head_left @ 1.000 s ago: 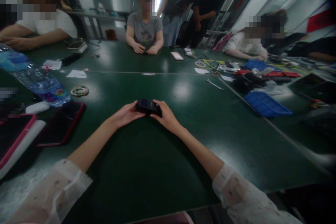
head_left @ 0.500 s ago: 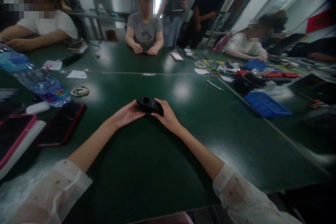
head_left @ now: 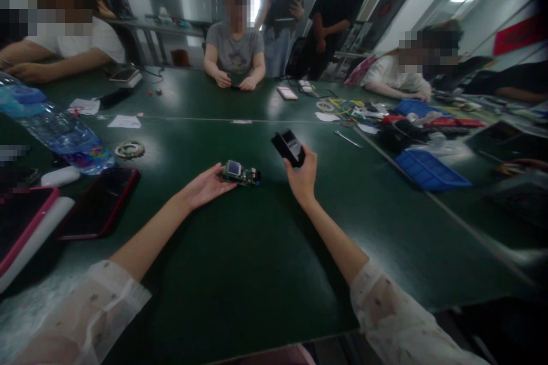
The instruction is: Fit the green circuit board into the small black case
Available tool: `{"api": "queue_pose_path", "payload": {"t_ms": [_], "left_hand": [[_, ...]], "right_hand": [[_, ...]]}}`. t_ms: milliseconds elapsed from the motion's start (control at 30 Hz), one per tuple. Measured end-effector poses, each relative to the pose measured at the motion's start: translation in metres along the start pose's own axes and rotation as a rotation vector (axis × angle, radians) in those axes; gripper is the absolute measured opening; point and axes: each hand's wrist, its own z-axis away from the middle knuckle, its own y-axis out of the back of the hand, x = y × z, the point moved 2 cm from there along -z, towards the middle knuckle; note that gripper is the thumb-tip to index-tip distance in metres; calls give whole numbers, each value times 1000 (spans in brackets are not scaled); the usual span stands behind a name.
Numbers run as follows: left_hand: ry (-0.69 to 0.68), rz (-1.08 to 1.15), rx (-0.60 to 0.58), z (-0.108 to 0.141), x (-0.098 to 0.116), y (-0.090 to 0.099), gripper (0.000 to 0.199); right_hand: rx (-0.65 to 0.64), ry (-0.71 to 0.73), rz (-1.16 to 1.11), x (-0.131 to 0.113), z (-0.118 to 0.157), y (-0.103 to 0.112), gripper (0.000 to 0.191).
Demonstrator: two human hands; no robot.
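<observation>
A green circuit board with a small screen at its left end lies in my left hand, whose fingers are closed on its left side. To the right and a little higher, my right hand grips a black plastic cover between thumb and fingers. The cover is tilted, and a pale printed patch shows on it. Board and cover are apart, with a gap of green tabletop between them.
On the left are a water bottle, a red-edged phone and a coil of wire. On the right lie a wrench, a blue tray and tangled cables. Across the table a person sits.
My right hand has lifted the black cover off the board and moved it up and to the right, turning it. The circuit board now shows uncovered in my left hand, which has stayed put.
</observation>
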Motion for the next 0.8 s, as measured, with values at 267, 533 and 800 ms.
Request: {"api": "queue_pose_path", "payload": {"t_ms": [267, 533, 800], "left_hand": [[5, -28, 37, 2, 0, -6, 41], [-5, -73, 18, 3, 0, -5, 40], [-115, -328, -78, 1, -3, -1, 44]], "right_hand": [[-223, -199, 307, 27, 1, -13, 57], [-215, -196, 317, 24, 1, -11, 58], [-205, -177, 278, 26, 2, -12, 59]]}}
